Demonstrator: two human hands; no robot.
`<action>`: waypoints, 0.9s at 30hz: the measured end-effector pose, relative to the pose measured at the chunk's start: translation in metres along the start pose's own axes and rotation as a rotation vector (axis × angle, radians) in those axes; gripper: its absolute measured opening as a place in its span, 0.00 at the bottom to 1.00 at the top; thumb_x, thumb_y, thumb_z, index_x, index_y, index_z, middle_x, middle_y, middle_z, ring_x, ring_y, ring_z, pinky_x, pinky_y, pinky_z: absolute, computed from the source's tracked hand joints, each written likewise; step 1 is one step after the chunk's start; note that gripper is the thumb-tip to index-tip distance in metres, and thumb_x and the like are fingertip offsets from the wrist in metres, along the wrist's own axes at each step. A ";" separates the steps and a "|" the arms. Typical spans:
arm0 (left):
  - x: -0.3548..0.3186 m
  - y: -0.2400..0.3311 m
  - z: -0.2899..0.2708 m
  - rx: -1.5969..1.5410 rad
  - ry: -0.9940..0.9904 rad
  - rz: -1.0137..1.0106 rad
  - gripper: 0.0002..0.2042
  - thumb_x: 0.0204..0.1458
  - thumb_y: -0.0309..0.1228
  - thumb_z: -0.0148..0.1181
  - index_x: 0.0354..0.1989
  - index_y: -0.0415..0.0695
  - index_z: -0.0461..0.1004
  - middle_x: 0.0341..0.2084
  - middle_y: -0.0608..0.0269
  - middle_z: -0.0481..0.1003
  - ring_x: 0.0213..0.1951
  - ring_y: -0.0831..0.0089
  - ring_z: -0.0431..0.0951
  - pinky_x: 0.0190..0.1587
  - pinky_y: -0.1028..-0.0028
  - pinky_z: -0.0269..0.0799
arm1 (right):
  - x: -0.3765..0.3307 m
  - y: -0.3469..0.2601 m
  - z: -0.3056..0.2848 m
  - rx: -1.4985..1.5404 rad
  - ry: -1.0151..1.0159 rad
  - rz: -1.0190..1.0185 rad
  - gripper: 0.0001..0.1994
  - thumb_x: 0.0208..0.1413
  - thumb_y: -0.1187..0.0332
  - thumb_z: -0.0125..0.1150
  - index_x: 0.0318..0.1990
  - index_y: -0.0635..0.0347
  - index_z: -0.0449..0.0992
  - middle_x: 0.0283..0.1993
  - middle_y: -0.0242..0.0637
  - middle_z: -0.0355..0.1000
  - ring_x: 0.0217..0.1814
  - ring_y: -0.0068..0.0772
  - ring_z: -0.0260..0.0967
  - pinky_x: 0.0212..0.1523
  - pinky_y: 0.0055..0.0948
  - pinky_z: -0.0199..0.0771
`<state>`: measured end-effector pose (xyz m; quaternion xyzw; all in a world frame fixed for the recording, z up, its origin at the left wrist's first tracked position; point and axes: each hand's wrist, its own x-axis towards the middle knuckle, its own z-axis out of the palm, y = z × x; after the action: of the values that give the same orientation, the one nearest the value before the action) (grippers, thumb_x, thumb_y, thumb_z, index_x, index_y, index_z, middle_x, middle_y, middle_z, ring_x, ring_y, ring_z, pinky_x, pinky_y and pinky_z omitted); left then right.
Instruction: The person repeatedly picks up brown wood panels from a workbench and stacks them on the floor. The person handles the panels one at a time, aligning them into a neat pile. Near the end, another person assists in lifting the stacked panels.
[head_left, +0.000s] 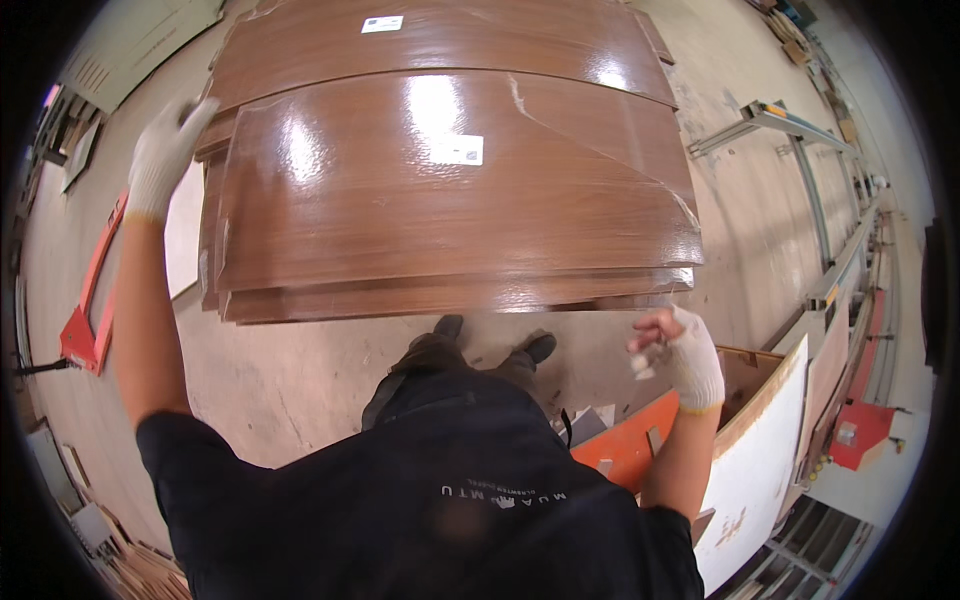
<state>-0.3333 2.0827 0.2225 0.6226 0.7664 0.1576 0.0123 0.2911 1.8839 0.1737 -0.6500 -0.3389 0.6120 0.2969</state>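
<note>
In front of me lies a stack of brown wood-grain panels [340,215], wrapped in glossy clear film. A wrinkled, torn-looking line of film [650,183] runs across the top panel to its right edge. My left hand [168,155], in a white knit glove, is at the stack's far left edge with its fingers stretched out; I cannot tell whether they touch a panel. My right hand [685,358] is just off the near right corner, fingers loosely bent and apart, with bare fingertips showing. Nothing can be made out between them.
A red pallet-jack handle [95,290] stands to the left. Metal frame rails [770,118] stretch along the right side. Close by my right forearm are a white board [755,480] and an orange panel [630,437]. My shoes [540,346] show below the stack's near edge.
</note>
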 end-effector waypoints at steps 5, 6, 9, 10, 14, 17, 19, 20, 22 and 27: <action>-0.103 0.020 0.023 -0.363 0.061 0.033 0.21 0.61 0.38 0.64 0.56 0.34 0.78 0.47 0.54 0.81 0.50 0.69 0.80 0.56 0.70 0.73 | -0.028 0.043 -0.019 0.163 0.363 -0.070 0.17 0.66 0.56 0.63 0.48 0.62 0.76 0.36 0.45 0.80 0.32 0.37 0.80 0.31 0.32 0.82; -0.118 0.034 0.029 -0.440 0.050 0.039 0.20 0.61 0.36 0.64 0.56 0.33 0.77 0.47 0.55 0.81 0.51 0.70 0.79 0.58 0.70 0.73 | -0.029 0.050 -0.019 0.155 0.336 -0.080 0.16 0.66 0.58 0.63 0.48 0.62 0.76 0.37 0.45 0.80 0.34 0.35 0.80 0.33 0.31 0.82; -0.135 0.092 0.036 -0.547 -0.013 0.054 0.18 0.61 0.31 0.64 0.55 0.32 0.77 0.47 0.54 0.81 0.52 0.67 0.80 0.59 0.69 0.73 | -0.034 0.065 -0.028 -0.070 0.357 -0.057 0.12 0.66 0.66 0.63 0.51 0.64 0.78 0.42 0.41 0.81 0.40 0.26 0.77 0.43 0.28 0.78; -0.136 0.111 0.033 -0.482 0.009 0.117 0.17 0.61 0.30 0.64 0.54 0.31 0.77 0.47 0.53 0.81 0.52 0.67 0.80 0.59 0.69 0.73 | -0.040 0.070 -0.036 -0.191 0.370 -0.090 0.13 0.66 0.66 0.62 0.52 0.64 0.78 0.42 0.39 0.81 0.40 0.24 0.77 0.44 0.27 0.77; -0.141 0.197 0.036 -0.598 -0.018 0.425 0.12 0.54 0.26 0.65 0.46 0.34 0.79 0.38 0.52 0.81 0.40 0.61 0.82 0.47 0.66 0.76 | -0.070 0.106 -0.103 -0.195 0.468 -0.162 0.14 0.68 0.72 0.60 0.57 0.70 0.73 0.44 0.38 0.78 0.43 0.25 0.75 0.46 0.26 0.77; -0.156 0.260 0.052 -0.600 0.005 0.757 0.11 0.47 0.24 0.68 0.40 0.37 0.80 0.34 0.50 0.80 0.36 0.50 0.80 0.42 0.60 0.77 | -0.107 0.161 -0.196 0.081 0.743 -0.159 0.14 0.72 0.69 0.55 0.57 0.69 0.72 0.43 0.40 0.77 0.40 0.29 0.77 0.41 0.24 0.77; -0.172 0.304 0.066 -0.707 -0.136 0.909 0.10 0.47 0.25 0.68 0.39 0.38 0.80 0.34 0.51 0.81 0.36 0.50 0.81 0.42 0.58 0.77 | -0.142 0.213 -0.263 0.147 1.006 -0.158 0.17 0.71 0.67 0.53 0.61 0.67 0.68 0.39 0.37 0.74 0.34 0.28 0.74 0.36 0.24 0.76; -0.181 0.325 0.073 -0.712 -0.292 0.946 0.10 0.47 0.25 0.68 0.38 0.39 0.80 0.34 0.52 0.81 0.36 0.50 0.81 0.42 0.58 0.77 | -0.164 0.241 -0.295 0.282 1.119 -0.145 0.14 0.66 0.72 0.49 0.56 0.69 0.68 0.39 0.36 0.73 0.34 0.25 0.72 0.33 0.23 0.75; -0.205 0.373 0.091 -0.791 -0.460 1.128 0.10 0.47 0.26 0.68 0.38 0.40 0.81 0.34 0.53 0.82 0.36 0.51 0.82 0.43 0.58 0.77 | -0.211 0.300 -0.345 0.716 1.189 -0.209 0.19 0.67 0.69 0.51 0.61 0.69 0.67 0.46 0.43 0.76 0.36 0.29 0.76 0.34 0.27 0.78; -0.271 0.492 0.125 -0.764 -0.656 1.396 0.11 0.45 0.26 0.68 0.38 0.40 0.81 0.37 0.52 0.82 0.40 0.51 0.83 0.47 0.58 0.78 | -0.286 0.443 -0.369 -0.152 1.791 0.292 0.30 0.58 0.63 0.73 0.59 0.76 0.67 0.50 0.49 0.80 0.58 0.40 0.79 0.55 0.35 0.80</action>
<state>0.2215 1.9376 0.1823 0.9186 0.0603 0.1885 0.3421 0.6872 1.4016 0.0163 -0.9366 0.0648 -0.1140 0.3250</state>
